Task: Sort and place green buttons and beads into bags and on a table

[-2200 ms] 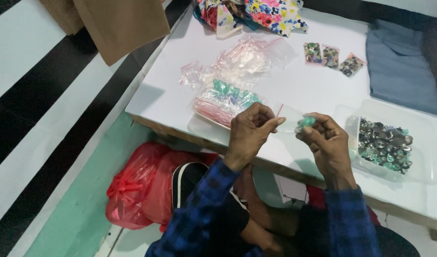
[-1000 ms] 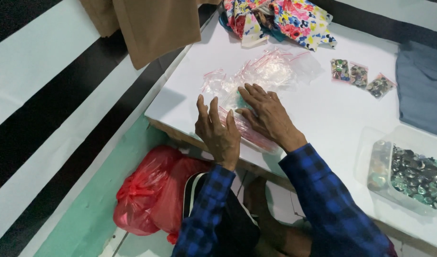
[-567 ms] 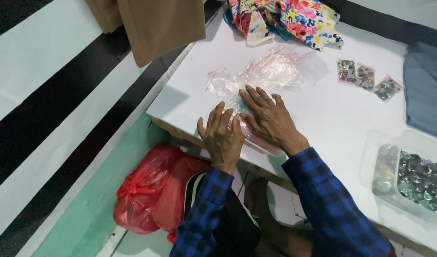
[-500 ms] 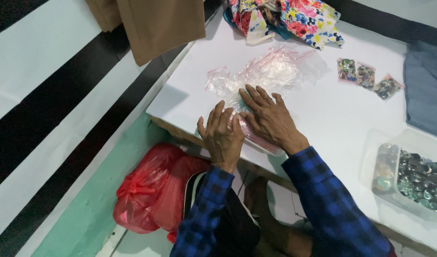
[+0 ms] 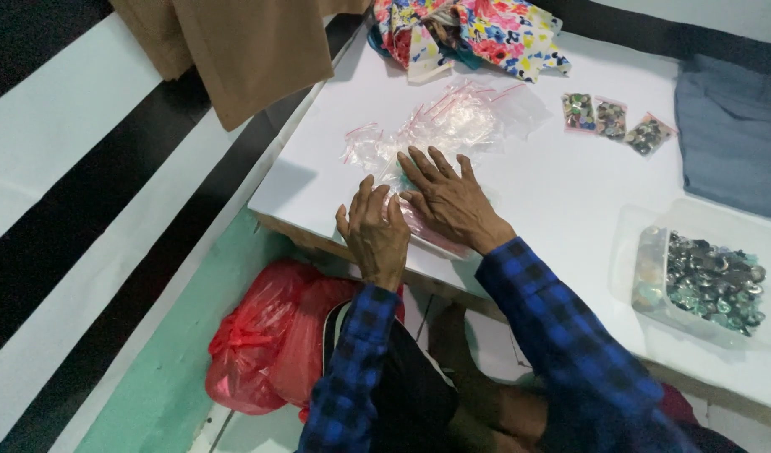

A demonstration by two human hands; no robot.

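1. Both grips are released: the left hand (image 5: 375, 236) and right hand (image 5: 449, 200) lie flat, fingers spread, pressing a stack of small clear zip bags (image 5: 426, 226) at the near edge of the white counter (image 5: 536, 189).
2. The slick bags could slide off that edge toward the red plastic bag (image 5: 259, 344) below.
3. Beyond the stack, the loose pile of bags (image 5: 452, 122) could scatter if brushed.
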